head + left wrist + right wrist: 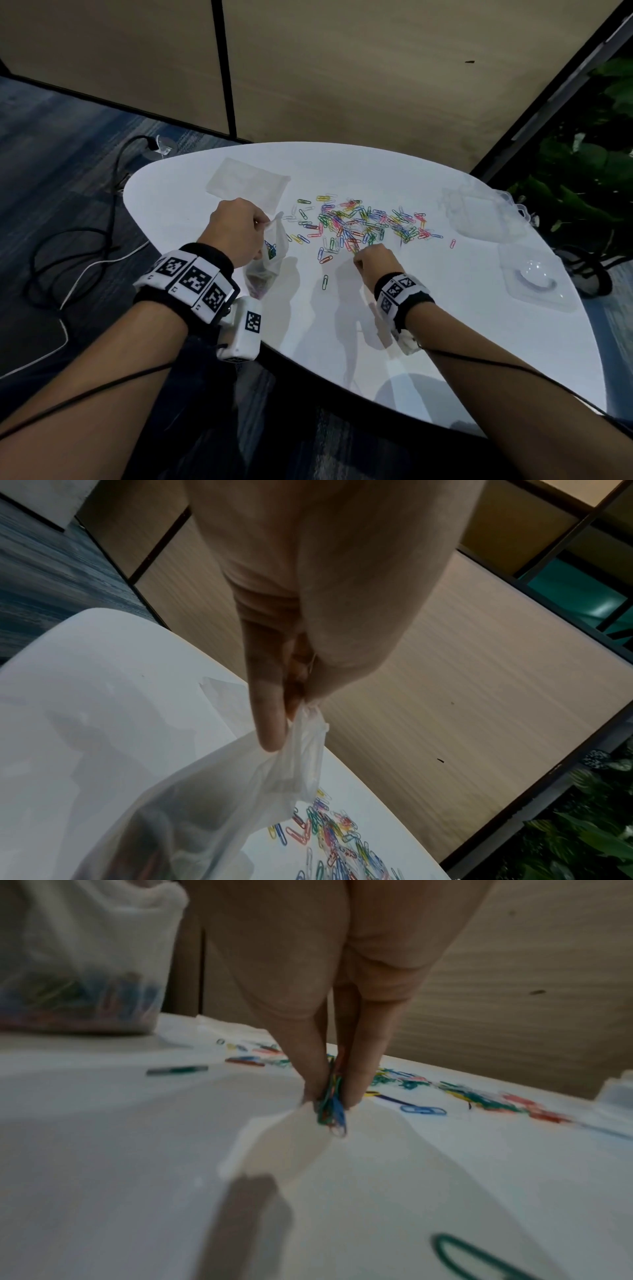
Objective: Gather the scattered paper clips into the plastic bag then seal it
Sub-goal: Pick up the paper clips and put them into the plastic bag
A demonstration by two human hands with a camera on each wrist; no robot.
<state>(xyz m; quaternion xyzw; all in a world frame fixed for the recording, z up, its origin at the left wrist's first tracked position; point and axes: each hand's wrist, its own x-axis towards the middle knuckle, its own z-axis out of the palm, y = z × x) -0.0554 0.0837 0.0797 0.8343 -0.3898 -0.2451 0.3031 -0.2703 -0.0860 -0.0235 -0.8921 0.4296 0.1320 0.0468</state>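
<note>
Coloured paper clips (363, 221) lie scattered across the middle of the white table (428, 335). My left hand (236, 233) pinches the rim of a clear plastic bag (270, 257), holding it upright on the table with several clips inside; the pinch on the plastic bag (240, 791) shows in the left wrist view. My right hand (371, 258) is at the near edge of the pile. Its fingertips (354, 1096) pinch a small bunch of clips (332, 1110) just above the tabletop. The plastic bag (78, 961) stands to the left in the right wrist view.
A second flat clear bag (246, 183) lies at the table's far left. Clear plastic containers (486, 212) and a clear lid (534, 277) sit at the right. A single green clip (324, 281) lies near me. Cables (68, 246) trail on the floor at left; plants (589, 178) stand at right.
</note>
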